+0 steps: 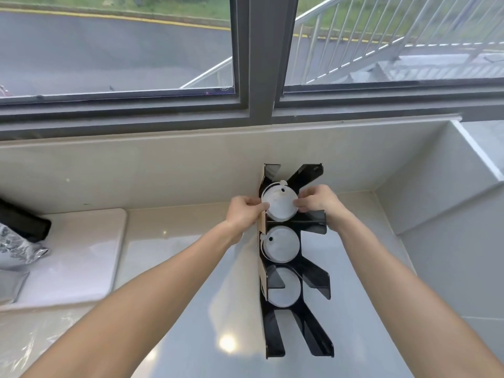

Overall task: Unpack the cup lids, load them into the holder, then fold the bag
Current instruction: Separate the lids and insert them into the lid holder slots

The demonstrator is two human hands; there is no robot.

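- Worktop (191, 282): glossy pale stone, light glare on it; runs under a dark-framed window (256, 64); white rect. board (81, 255) w/ rounded corners lies on its left part
- Holder (294, 268): black, shiny, slotted w/ angled fins, tan edge on its left side; stands on worktop just right of centre, between the two forearms; far end near the back wall
- Bag (19, 249): crinkly, silvery w/ dark print, at far left on the board, well apart from both hands
- Lids: white round plastic w/ small dark hole & tab; top lid (279, 203) in far slot, between the hands; second lid (281, 244) in next slot; third lid (285, 287) nearer, partly behind a fin
- Left hand (244, 211): fingers curled, tips pinch top lid's left rim; right hand (317, 199): curled likewise, pinches its right rim
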